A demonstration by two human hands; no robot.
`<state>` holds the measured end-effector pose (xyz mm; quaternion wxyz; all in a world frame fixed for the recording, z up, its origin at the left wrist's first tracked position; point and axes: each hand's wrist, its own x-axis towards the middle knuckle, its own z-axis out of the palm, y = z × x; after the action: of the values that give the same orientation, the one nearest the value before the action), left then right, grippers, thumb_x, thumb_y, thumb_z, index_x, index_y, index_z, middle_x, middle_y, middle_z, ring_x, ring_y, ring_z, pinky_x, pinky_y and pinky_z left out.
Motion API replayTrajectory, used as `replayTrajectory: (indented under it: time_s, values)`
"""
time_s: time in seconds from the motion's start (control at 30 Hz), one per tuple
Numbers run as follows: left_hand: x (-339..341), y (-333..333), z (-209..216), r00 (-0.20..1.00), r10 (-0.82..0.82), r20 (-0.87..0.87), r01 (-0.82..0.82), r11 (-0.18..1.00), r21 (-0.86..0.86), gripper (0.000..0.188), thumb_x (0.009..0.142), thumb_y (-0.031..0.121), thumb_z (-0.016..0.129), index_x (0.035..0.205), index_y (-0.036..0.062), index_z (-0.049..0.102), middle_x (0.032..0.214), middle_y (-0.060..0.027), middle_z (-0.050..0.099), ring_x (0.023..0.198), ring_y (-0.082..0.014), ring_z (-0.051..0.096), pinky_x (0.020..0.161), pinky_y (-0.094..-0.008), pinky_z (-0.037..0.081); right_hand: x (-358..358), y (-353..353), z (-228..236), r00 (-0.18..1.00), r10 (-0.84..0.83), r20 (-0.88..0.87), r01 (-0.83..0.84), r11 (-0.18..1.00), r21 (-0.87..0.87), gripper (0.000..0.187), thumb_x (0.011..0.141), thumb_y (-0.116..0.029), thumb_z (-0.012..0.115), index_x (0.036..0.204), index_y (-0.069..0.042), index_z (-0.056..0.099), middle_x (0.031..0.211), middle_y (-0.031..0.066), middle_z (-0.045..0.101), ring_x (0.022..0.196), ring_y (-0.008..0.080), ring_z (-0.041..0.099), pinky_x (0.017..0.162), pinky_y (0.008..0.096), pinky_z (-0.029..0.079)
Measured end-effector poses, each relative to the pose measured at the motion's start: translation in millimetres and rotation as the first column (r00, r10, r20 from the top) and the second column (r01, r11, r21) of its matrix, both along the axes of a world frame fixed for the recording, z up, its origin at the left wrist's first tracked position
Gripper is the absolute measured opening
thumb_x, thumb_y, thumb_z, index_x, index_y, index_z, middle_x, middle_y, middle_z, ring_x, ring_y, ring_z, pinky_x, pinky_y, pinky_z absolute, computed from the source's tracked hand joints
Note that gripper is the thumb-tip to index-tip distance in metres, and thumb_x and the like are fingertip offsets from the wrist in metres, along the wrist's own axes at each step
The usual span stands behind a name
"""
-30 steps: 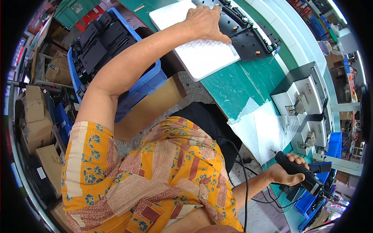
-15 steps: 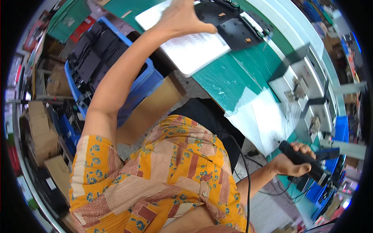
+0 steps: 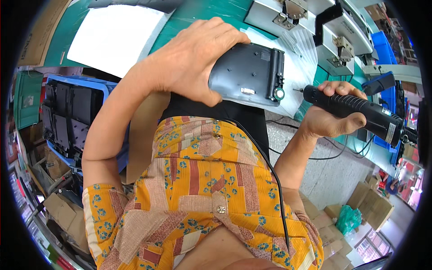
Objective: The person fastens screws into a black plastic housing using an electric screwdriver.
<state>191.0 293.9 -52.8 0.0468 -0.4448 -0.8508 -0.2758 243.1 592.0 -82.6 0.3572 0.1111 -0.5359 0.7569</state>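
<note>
Between the thumb and fingers of my left hand [image 3: 195, 60] is a black plastic housing panel [image 3: 243, 74], gripped across its left end. The panel has a ribbed bar and a small green-ringed round part at its right end, plus a small silvery piece near the front edge. It lies over clear plastic sheeting [image 3: 294, 58] at the edge of the green bench. My right hand [image 3: 330, 112] is closed round a black electric screwdriver [image 3: 355, 108], its bit pointing left toward the panel, apart from it.
A white foam sheet [image 3: 114, 38] lies on the green bench, with another black panel [image 3: 139, 4] behind it. Metal boxes with latches [image 3: 339, 45] stand at the back right. A blue crate [image 3: 96, 83] of black parts is on the left. A black cable [image 3: 281, 202] runs down my front.
My left hand was empty over the white sheet near the black panels; it now grips a panel on the plastic sheeting. The screwdriver stays in my right hand. The view has turned.
</note>
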Motion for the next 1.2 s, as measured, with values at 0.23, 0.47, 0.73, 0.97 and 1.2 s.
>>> replayTrajectory:
  time_s: [0.23,0.47,0.73,0.97,1.2]
  values:
    - [-15,5,-5,0.995,-0.026,0.099,0.043,0.985,-0.167,0.097,0.055,0.011,0.086,0.145,0.0061,0.049,0.140,-0.0150,0.056,0.133,-0.0353,0.049,0.115,-0.0450,0.038,-2,7,-3,0.996,0.063,-0.066,-0.064,0.998,-0.012,0.069,0.088,-0.069,0.066,0.124,-0.011,0.057,0.091,0.0104,0.061,0.071,0.0228,0.062,0.064,0.0383,0.055]
    - [-43,11,-55,0.590,-0.020,-0.807,0.426,0.857,0.290,0.065,0.073,0.027,0.081,0.126,-0.0030,0.059,0.115,-0.0199,0.063,0.113,-0.0386,0.059,0.103,-0.0509,0.044,-1,10,-3,0.986,0.149,-0.069,-0.151,0.988,-0.022,0.078,0.085,-0.080,0.060,0.128,-0.014,0.059,0.094,0.0112,0.061,0.074,0.0235,0.062,0.067,0.0393,0.054]
    - [25,33,-36,0.992,0.123,-0.001,-0.114,0.923,0.366,0.033,0.069,0.003,0.083,0.101,0.0056,0.075,0.095,-0.0073,0.064,0.097,-0.0274,0.062,0.102,-0.0464,0.046,1,17,1,0.976,0.210,-0.064,-0.211,0.977,-0.014,0.086,0.083,-0.086,0.055,0.129,-0.014,0.060,0.096,0.0126,0.060,0.075,0.0249,0.061,0.066,0.0421,0.054]
    - [41,64,-43,0.992,0.126,0.016,-0.119,0.880,0.460,0.022,0.066,0.002,0.082,0.086,0.0060,0.074,0.078,-0.0043,0.060,0.078,-0.0222,0.060,0.096,-0.0472,0.048,3,21,6,0.972,0.229,-0.055,-0.228,0.973,0.027,0.086,0.082,-0.087,0.053,0.125,-0.013,0.064,0.097,0.0129,0.062,0.076,0.0259,0.060,0.068,0.0430,0.052]
    - [42,74,-43,0.992,0.125,0.008,-0.115,0.883,0.454,0.021,0.065,0.003,0.082,0.084,0.0055,0.074,0.075,-0.0037,0.059,0.073,-0.0211,0.058,0.091,-0.0456,0.048,5,20,8,0.963,0.267,-0.027,-0.266,0.963,0.037,0.086,0.081,-0.089,0.052,0.122,-0.016,0.067,0.099,0.0120,0.062,0.078,0.0252,0.060,0.071,0.0428,0.049]
